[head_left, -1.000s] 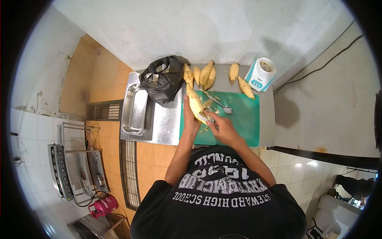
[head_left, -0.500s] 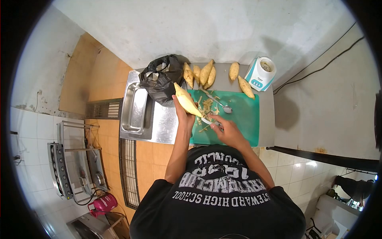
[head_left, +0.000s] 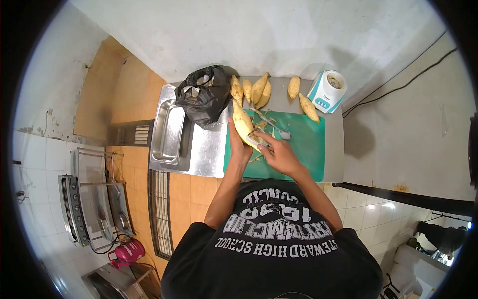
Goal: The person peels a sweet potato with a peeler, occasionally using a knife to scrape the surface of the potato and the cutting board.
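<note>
My left hand [head_left: 239,146] is wrapped round a long sweet potato [head_left: 241,117], its surface pale yellow and its upper end pointing away from me. Closed on a peeler [head_left: 255,138] with a light-coloured handle, my right hand [head_left: 280,154] presses it against the lower part of the sweet potato. The peeler's blade is too small to make out. Beneath both hands lies a green cutting board [head_left: 307,149] with scattered peelings [head_left: 261,124]. A metal spoon [head_left: 285,135] rests on the board just beyond my right hand.
Several sweet potatoes [head_left: 259,89] line the back of the counter. A black plastic bag [head_left: 205,97] stands beside the steel sink [head_left: 167,134] on the left. At the back right is a white and turquoise blender base [head_left: 326,92], against the wall side.
The sweet potato has shifted right and toward me, and is held more upright. My right hand has brought the peeler from its lower tip up onto its side.
</note>
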